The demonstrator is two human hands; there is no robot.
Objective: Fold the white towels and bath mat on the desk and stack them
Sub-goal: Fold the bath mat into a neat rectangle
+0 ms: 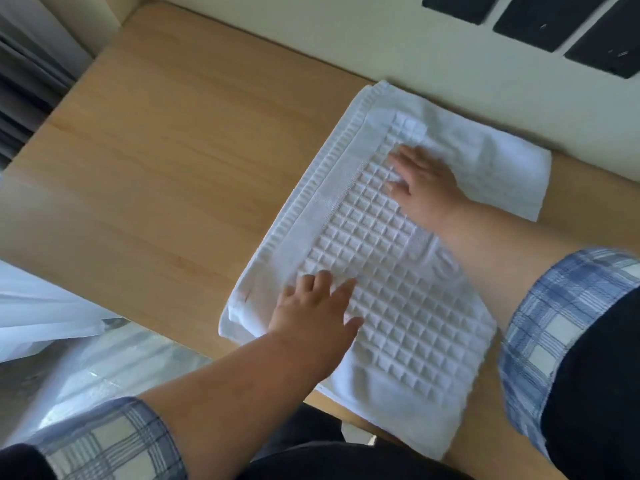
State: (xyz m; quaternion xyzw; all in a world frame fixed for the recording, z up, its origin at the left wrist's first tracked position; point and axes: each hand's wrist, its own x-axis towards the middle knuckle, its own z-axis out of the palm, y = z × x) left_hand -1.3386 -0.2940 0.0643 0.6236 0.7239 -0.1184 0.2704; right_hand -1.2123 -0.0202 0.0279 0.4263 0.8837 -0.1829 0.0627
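Note:
A white bath mat (391, 292) with a raised square grid lies folded on the wooden desk (166, 174), at its right side. A plain white towel (498, 161) lies under it and sticks out at the far right. My left hand (315, 310) rests flat on the mat's near left corner, fingers spread. My right hand (422, 181) presses flat on the mat's far part, fingers straight. Both hands hold nothing.
The desk's left half is bare wood. A cream wall (346, 39) runs along the far edge, with dark panels (554, 19) at the top right. White fabric (38, 313) hangs below the desk's near left edge. Grey curtains (27, 71) are at far left.

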